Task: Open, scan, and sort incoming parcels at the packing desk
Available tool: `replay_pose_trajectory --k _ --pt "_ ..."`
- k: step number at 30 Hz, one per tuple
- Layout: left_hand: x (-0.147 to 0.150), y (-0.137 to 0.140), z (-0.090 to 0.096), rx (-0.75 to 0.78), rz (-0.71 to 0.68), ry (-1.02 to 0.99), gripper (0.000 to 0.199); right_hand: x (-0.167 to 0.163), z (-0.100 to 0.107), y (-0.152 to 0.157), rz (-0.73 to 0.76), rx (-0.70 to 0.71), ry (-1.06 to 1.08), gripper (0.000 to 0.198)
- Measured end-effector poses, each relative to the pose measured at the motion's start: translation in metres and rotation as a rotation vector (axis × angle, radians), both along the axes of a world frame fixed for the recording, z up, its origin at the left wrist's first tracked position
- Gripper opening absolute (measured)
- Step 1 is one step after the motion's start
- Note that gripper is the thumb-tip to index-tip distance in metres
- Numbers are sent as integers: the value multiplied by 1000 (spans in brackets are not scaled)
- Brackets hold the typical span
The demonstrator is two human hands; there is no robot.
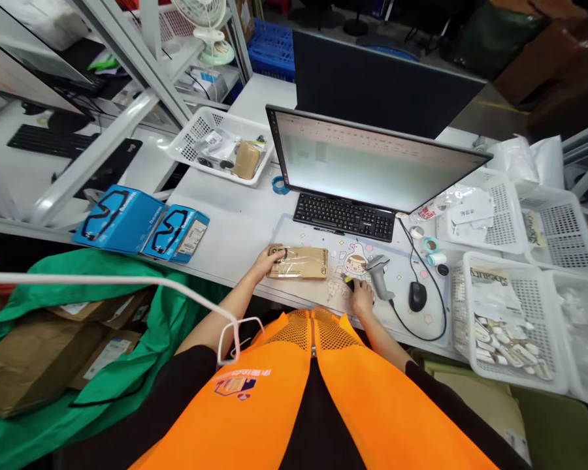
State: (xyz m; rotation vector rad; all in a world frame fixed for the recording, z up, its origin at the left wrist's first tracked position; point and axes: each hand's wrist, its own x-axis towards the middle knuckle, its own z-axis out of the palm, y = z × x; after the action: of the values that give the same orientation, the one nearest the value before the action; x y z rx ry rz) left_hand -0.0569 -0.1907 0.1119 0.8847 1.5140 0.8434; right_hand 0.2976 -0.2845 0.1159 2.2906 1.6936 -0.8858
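My left hand (pixel 265 262) grips the left end of a small brown cardboard package (pixel 301 264), thumb on top. Clear tape shines along the package, which lies on the desk mat's front left part. In my right hand (pixel 361 299), closed at the mat's front edge, is a small black-and-yellow tool that looks like a utility knife (pixel 348 282); my fingers cover most of it. Just beyond that hand a grey barcode scanner (pixel 379 275) lies with its cable running right.
Behind the mat (pixel 333 238) stand a keyboard (pixel 343 217) and a monitor (pixel 367 160). A mouse (pixel 417 297) and white baskets (pixel 463 307) are to the right. Blue boxes (pixel 120 219) sit at the left edge, above a green sack (pixel 102 264) of parcels. Another white basket (pixel 191 134) stands back left.
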Motion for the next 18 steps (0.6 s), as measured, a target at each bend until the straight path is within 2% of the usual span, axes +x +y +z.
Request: replay_pose_trajectory --k 3,8,13,18 --pt "4 0 -4 26 41 -22 67 3 3 8 11 40 132 55" --pt "8 -2 -11 68 84 -20 62 -5 17 46 56 74 382 34" --pt "8 0 -13 83 100 -21 60 -19 32 71 71 125 510 39" --pt "9 -1 -12 88 118 -13 57 -22 41 74 74 123 548 39"
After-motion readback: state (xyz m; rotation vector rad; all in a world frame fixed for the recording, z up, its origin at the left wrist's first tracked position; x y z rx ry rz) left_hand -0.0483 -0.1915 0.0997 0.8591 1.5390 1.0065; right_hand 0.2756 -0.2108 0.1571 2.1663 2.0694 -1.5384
